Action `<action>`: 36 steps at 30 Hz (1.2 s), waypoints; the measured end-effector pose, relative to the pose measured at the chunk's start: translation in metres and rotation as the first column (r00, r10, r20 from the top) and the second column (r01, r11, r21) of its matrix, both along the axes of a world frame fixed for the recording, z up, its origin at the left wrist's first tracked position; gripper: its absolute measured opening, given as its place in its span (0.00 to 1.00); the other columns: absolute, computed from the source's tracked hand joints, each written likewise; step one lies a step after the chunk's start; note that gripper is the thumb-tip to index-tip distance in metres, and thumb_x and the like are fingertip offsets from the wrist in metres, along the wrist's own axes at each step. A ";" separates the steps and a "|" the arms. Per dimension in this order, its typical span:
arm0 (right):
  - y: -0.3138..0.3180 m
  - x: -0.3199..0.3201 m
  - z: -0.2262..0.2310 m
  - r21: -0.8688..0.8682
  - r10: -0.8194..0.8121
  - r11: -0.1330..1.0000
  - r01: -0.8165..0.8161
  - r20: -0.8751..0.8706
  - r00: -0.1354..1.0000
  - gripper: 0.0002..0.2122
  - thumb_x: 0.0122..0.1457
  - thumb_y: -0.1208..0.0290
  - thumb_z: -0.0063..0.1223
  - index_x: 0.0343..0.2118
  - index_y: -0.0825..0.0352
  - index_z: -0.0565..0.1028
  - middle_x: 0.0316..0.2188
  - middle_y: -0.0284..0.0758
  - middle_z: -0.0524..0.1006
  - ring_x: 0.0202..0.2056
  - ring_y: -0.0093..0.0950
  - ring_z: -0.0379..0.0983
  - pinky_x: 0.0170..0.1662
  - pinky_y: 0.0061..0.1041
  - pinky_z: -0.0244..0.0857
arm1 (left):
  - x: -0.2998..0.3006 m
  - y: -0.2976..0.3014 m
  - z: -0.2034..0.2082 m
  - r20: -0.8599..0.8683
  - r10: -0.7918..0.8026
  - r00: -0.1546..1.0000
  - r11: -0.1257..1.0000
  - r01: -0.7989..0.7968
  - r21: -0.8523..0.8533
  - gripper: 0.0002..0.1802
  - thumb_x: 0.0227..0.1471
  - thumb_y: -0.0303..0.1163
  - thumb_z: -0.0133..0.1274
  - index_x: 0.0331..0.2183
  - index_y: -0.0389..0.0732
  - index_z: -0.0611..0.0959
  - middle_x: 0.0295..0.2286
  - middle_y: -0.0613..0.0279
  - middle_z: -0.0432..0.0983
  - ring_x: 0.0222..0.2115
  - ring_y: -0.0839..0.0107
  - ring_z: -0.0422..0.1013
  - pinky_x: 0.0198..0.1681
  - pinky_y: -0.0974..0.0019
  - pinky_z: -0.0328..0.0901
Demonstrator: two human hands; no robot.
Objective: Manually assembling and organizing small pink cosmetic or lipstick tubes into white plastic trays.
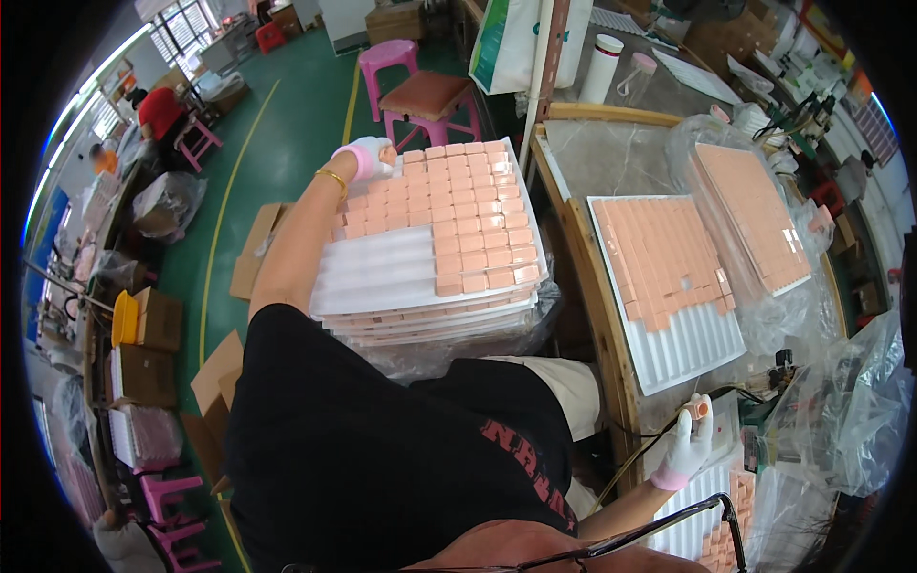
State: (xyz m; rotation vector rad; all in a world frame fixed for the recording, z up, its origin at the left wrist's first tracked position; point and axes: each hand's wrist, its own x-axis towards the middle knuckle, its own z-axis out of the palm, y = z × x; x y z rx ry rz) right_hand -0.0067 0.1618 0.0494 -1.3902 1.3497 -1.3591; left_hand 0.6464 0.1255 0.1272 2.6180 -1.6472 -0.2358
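My left hand [371, 159], in a white glove with a pink cuff, is at the far left corner of a stack of white ribbed trays. Its fingers are closed; something peach-coloured shows at the fingertips, too small to make out. The top tray [374, 277] carries rows of glossy peach square pieces [468, 205], with bare ribs at its near left. My right hand [686, 447], gloved the same way, pinches a small peach square piece [700, 409] with a round orange centre. It is raised over the bench at the lower right, beside another tray [697, 504] partly filled with such pieces.
On the wood-edged bench [597, 286] lies a partly filled tray [693, 349], next to a full peach tray [755, 215] on plastic wrap. Cables and clear plastic bags [841, 411] crowd the right. A white bottle [601, 69], a cushioned stool [427, 97] and cardboard boxes stand around.
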 end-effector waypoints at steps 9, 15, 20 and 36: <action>0.013 -0.002 0.003 0.010 -0.036 0.999 0.037 -0.094 0.995 0.20 0.55 0.81 0.49 0.51 0.78 0.66 0.47 0.41 0.71 0.48 0.28 0.67 0.54 0.25 0.56 | 0.040 -0.007 -0.012 -0.127 -0.085 0.988 0.988 0.100 0.118 0.24 0.41 0.40 0.56 0.43 0.42 0.77 0.39 0.55 0.76 0.40 0.61 0.71 0.43 0.64 0.65; 0.011 -0.011 -0.008 -0.005 0.008 1.000 -0.008 -0.072 0.997 0.20 0.56 0.79 0.49 0.52 0.78 0.65 0.47 0.41 0.71 0.48 0.28 0.67 0.55 0.26 0.56 | 0.059 0.030 -0.012 -0.053 -0.014 0.998 0.994 0.020 0.108 0.10 0.38 0.34 0.55 0.26 0.38 0.81 0.25 0.52 0.76 0.25 0.60 0.69 0.32 0.63 0.64; 0.011 -0.002 -0.001 0.005 0.012 1.000 -0.012 -0.051 0.999 0.19 0.56 0.79 0.49 0.52 0.78 0.65 0.48 0.41 0.71 0.49 0.28 0.67 0.55 0.26 0.56 | 0.046 0.047 -0.007 -0.012 0.094 0.996 0.944 -0.085 0.317 0.20 0.38 0.37 0.59 0.38 0.41 0.81 0.37 0.56 0.77 0.39 0.61 0.72 0.44 0.64 0.65; 0.025 0.000 0.006 0.040 -0.035 0.998 0.040 -0.123 0.992 0.19 0.56 0.80 0.50 0.51 0.77 0.66 0.46 0.39 0.72 0.47 0.26 0.67 0.53 0.24 0.58 | 0.012 -0.012 -0.025 0.049 0.020 0.999 1.000 -0.019 -0.019 0.16 0.40 0.36 0.54 0.36 0.46 0.83 0.36 0.55 0.77 0.39 0.56 0.72 0.44 0.61 0.66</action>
